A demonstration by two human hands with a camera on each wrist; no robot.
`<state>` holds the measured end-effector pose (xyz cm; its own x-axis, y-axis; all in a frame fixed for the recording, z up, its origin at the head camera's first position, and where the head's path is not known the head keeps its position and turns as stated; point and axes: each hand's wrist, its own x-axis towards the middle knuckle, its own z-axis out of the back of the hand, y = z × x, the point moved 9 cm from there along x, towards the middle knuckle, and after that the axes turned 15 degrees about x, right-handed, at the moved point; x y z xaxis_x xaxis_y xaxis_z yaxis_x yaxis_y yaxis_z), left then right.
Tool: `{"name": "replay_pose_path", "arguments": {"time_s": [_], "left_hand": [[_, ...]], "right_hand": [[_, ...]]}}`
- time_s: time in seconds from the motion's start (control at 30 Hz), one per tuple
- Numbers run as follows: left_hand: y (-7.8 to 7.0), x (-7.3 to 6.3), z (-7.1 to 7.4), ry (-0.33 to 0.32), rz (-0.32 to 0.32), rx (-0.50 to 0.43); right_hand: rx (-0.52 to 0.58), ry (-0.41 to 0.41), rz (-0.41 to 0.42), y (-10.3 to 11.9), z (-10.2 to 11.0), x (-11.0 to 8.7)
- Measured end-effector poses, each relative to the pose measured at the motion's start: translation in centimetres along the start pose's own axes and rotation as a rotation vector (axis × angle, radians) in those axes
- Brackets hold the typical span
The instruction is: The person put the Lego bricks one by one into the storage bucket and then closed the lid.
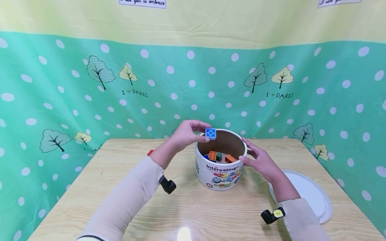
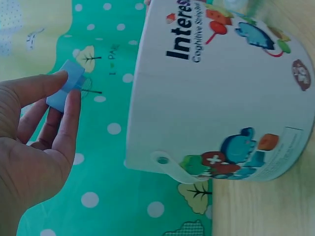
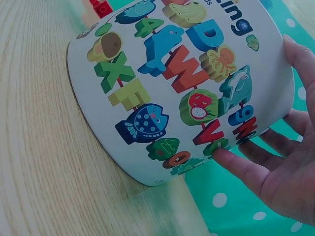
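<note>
My left hand (image 1: pixel 188 134) pinches a light blue toy building block (image 1: pixel 210 133) between thumb and fingertips, over the left side of a round white bucket's rim. The block's hollow underside faces the head camera. Printed with "Interesting" and colourful shapes, the bucket (image 1: pixel 205 172) stands upright on the table. My right hand (image 1: pixel 260 164) grips the bucket's right side, thumb near the rim and fingers spread round the wall. Inside lie an orange block (image 1: pixel 212 155), another orange block (image 1: pixel 230 158), a green block (image 1: pixel 219 156) and a dark blue one, partly covered.
A white round lid (image 1: pixel 312 197) lies on the wooden table (image 1: pixel 211 214) at the right, partly under the right forearm. One red block (image 3: pixel 102 8) sits left of the bucket, mostly behind the left forearm in the head view. A green dotted curtain (image 1: pixel 193 90) hangs behind.
</note>
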<state>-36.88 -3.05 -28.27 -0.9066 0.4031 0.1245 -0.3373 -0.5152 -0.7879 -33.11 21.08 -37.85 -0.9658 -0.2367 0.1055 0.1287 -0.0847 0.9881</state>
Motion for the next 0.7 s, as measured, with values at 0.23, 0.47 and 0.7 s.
{"name": "replay_pose_path", "arguments": {"time_s": [0.23, 0.47, 0.7], "left_hand": [[-0.7, 2.3, -0.7, 0.059, 0.033, 0.018], [-0.4, 3.7, -1.6, 0.152, 0.075, -0.028], [-0.4, 4.2, -2.5, 0.21, 0.098, -0.015]], "right_hand": [[-0.013, -0.004, 0.001, -0.1, 0.0, 0.0], [-0.009, -0.005, 0.004, 0.0, -0.1, -0.2], [-0.004, -0.004, 0.018, 0.3, -0.2, -0.2]]}}
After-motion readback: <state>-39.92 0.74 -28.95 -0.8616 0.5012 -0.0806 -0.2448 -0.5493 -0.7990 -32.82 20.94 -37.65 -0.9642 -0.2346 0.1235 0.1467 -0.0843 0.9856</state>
